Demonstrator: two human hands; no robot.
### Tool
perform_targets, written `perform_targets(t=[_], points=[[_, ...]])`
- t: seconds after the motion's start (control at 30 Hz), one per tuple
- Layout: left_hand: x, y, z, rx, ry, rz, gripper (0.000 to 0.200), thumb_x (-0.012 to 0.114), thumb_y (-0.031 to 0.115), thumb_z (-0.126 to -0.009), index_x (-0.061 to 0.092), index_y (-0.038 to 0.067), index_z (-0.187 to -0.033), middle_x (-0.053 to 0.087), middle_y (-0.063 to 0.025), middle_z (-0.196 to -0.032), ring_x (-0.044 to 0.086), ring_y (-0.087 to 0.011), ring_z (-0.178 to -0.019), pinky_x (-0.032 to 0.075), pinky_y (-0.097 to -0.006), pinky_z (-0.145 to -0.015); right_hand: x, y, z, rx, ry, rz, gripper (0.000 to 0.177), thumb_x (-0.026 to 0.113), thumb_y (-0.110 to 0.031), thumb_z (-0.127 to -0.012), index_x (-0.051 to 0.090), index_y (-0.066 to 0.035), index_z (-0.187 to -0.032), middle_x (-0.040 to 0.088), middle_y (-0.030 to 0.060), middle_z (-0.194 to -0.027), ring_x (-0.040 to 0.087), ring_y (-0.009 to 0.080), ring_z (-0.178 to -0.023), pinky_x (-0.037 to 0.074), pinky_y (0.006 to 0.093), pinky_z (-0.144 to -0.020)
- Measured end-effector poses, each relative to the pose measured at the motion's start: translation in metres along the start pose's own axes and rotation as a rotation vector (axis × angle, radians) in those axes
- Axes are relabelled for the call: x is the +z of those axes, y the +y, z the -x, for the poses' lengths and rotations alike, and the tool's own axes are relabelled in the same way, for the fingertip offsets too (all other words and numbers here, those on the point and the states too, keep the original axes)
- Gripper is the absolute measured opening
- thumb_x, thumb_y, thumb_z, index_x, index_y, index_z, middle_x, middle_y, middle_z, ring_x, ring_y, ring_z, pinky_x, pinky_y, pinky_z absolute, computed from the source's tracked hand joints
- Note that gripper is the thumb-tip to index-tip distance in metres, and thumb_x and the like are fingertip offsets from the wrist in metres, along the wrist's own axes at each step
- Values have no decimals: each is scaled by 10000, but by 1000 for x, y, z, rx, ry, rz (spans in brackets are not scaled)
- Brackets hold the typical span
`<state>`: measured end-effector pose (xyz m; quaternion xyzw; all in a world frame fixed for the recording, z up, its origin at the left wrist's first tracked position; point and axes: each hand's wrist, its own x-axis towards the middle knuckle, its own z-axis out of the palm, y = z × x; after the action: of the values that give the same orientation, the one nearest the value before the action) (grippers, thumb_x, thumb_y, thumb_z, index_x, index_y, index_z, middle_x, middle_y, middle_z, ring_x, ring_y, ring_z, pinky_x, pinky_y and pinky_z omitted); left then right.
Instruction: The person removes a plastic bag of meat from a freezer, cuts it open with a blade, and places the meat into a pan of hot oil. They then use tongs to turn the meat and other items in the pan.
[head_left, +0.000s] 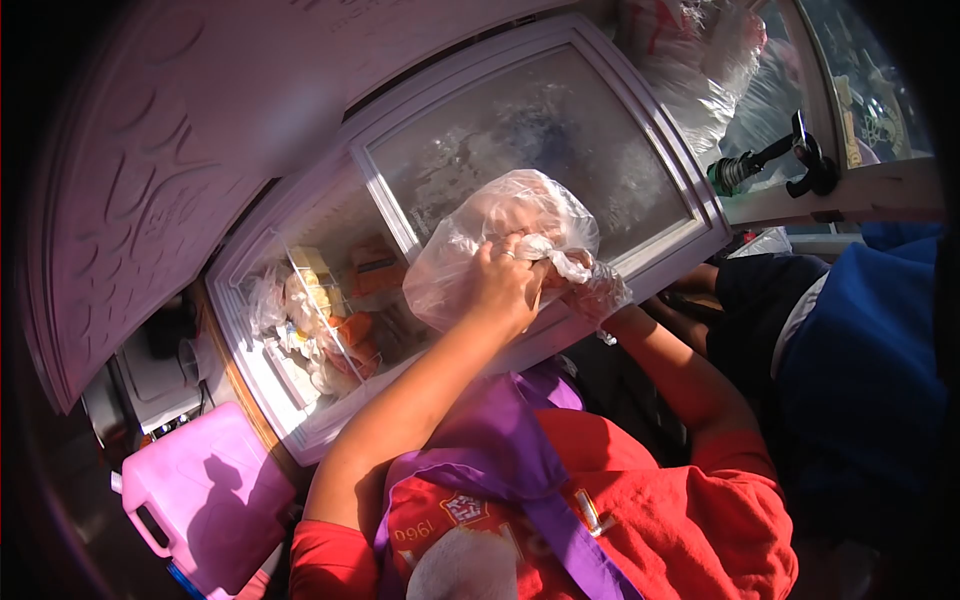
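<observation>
A clear plastic bag (445, 270), puffed out and with something pinkish inside, is held over the chest freezer (665, 245). Its twisted white neck lies between my two hands. My left hand (508, 285) has its fingers pinched on the gathered neck. From the other side, my right hand (590, 290) grips the same twisted end; clear plastic, perhaps a glove, covers it, and its fingers are partly hidden. Beneath the bag is the freezer's frosted glass panel (500, 120). Left of that, the freezer stands open, showing bagged and packaged food (330, 310) behind a thin wire divider.
A raised pinkish-white lid (200, 150) rises at the left. A pink plastic jug (205, 490) stands at the lower left. Full plastic bags (700, 70) are piled at the upper right beside a black clamp (815, 165). Another person in blue (860, 340) is close at my right.
</observation>
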<state>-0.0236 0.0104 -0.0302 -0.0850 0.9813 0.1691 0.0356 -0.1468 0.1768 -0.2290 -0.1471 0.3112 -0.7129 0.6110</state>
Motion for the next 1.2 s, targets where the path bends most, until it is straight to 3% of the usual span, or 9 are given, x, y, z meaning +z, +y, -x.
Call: perform_targets(t=[0.2,0.3,0.5,0.63,0.67,0.9,0.97,1.1,1.2], points=[[6,-3,1,31,99,-24,265,539,224,-894,677,156,-1110,701,-99,-1041,462,-296,-1295,319,-544,-1038,48,-34,4,-43,72,411,488,652,-246,-872,473,-56,-1284,586,122,-1181,604,222,-982,494,300,-827],[6,-8,2,30,15,61,370,632,81,-754,661,125,-1120,615,-53,-1214,439,-326,-1269,291,-587,-1057,74,-57,9,-119,49,947,490,653,-284,-870,496,-57,-1274,579,136,-1205,595,266,-1018,484,339,-878],[-20,-17,6,233,371,2,402,623,36,-744,647,91,-1141,634,-85,-1176,454,-337,-1253,290,-499,-1097,161,-114,39,-197,-64,2044,509,597,-356,-899,508,-57,-1302,531,157,-1301,544,336,-1146,442,416,-989],[-56,-17,-1,167,272,-47,427,572,53,-760,623,94,-1182,650,-99,-1032,519,-343,-1176,375,-466,-1040,218,-135,36,87,-21,2068,556,479,-391,-947,456,-14,-1355,520,156,-1322,495,366,-1217,346,467,-1074],[-65,-15,0,165,294,-67,379,558,71,-778,642,90,-1148,644,-95,-947,551,-345,-1122,411,-443,-1003,208,-120,47,-233,-33,2278,487,485,-282,-933,468,20,-1315,555,193,-1236,530,354,-1137,364,463,-1048],[-104,-24,8,263,157,-130,219,569,65,-805,675,67,-997,639,-104,-1027,558,-344,-1141,398,-454,-1038,252,-172,29,154,-274,2360,375,473,-111,-879,513,54,-1213,582,237,-1109,581,323,-977,449,446,-932],[-108,-25,12,303,109,-171,199,572,58,-803,666,55,-978,629,-117,-1105,526,-349,-1208,382,-462,-1065,224,-156,31,-211,-199,2278,369,478,-121,-880,521,53,-1203,591,219,-1102,585,320,-981,456,436,-919],[-120,-13,22,314,19,-225,168,571,54,-802,655,36,-946,580,-129,-1242,467,-360,-1291,370,-468,-1086,222,-151,29,-282,-241,2299,367,496,-159,-887,536,36,-1195,603,152,-1090,593,279,-999,484,417,-884],[-121,-12,28,303,51,-271,131,568,52,-798,654,26,-893,564,-127,-1268,471,-365,-1286,381,-464,-1075,206,-123,22,-676,-149,3502,369,499,-174,-891,539,18,-1204,602,138,-1111,596,265,-1021,489,406,-894]])
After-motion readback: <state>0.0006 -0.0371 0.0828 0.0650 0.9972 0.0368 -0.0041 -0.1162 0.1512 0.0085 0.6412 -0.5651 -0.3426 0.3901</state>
